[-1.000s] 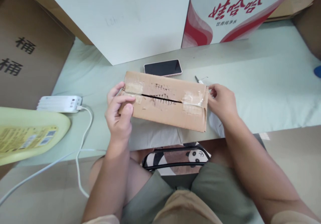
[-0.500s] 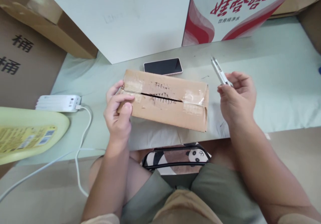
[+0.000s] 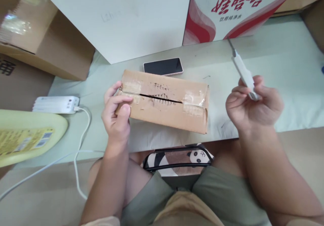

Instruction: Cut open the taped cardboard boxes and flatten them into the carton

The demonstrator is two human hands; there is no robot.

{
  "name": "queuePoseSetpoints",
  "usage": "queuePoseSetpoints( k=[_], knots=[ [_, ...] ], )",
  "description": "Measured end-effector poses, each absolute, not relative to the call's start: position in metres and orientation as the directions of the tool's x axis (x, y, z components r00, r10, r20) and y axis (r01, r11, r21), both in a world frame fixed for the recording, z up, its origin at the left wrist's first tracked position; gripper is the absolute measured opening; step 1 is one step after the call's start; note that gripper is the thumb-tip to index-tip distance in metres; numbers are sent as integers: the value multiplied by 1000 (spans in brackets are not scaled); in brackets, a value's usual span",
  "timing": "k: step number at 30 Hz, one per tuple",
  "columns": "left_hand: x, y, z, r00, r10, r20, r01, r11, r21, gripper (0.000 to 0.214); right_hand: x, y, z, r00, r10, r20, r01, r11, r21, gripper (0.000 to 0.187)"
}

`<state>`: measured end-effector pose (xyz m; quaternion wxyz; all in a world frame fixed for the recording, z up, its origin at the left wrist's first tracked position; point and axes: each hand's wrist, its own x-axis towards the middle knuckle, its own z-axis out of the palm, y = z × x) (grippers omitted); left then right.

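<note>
A small brown cardboard box (image 3: 167,114) sits tilted near the front of the cloth-covered surface. Clear tape covers both ends of its top seam, and the cardboard is torn and ragged along the middle slit. My left hand (image 3: 116,113) grips the box's left end, thumb on the near side and fingers over the top and far corner. To the right of the box, my right hand (image 3: 254,108) holds a white utility knife (image 3: 243,69) between thumb and fingers. Its thin grey blade extends up and away from me, apart from the box.
Behind the box lies a phone (image 3: 163,66), in front of a large white box (image 3: 121,20) and a red-and-white carton (image 3: 233,13). At left are a power bank (image 3: 56,104) with a white cable (image 3: 83,138), a yellow-green bottle (image 3: 30,135) and brown cartons (image 3: 60,40).
My right hand has moved right and turned, and the knife now shows a long blade extended from its tip. My left hand and the box have hardly moved.
</note>
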<state>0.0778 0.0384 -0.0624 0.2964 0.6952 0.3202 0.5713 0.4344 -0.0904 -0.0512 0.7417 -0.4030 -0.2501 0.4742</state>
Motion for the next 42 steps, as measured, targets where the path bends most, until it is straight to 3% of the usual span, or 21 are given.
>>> queuePoseSetpoints(
  k=[10, 18, 25, 34, 42],
  knots=[
    [82, 40, -64, 110, 785, 610, 103, -620, 778, 20, 404, -104, -28, 475, 878, 65, -442, 301, -845, 28],
    [82, 39, -63, 111, 792, 600, 156, -610, 777, 24, 409, -105, -44, 448, 857, 254, -149, 351, -924, 25],
    [81, 39, -63, 116, 791, 601, 154, -612, 776, 22, 382, -104, -28, 474, 818, 326, -133, 432, -892, 11],
    [83, 39, -64, 103, 794, 599, 160, -608, 778, 24, 361, -111, -15, 480, 657, 581, 169, 581, -796, 9],
    [85, 39, -64, 102, 792, 602, 82, -610, 788, 21, 360, -118, -11, 401, 689, 604, 216, 570, -793, 8]
  ],
)
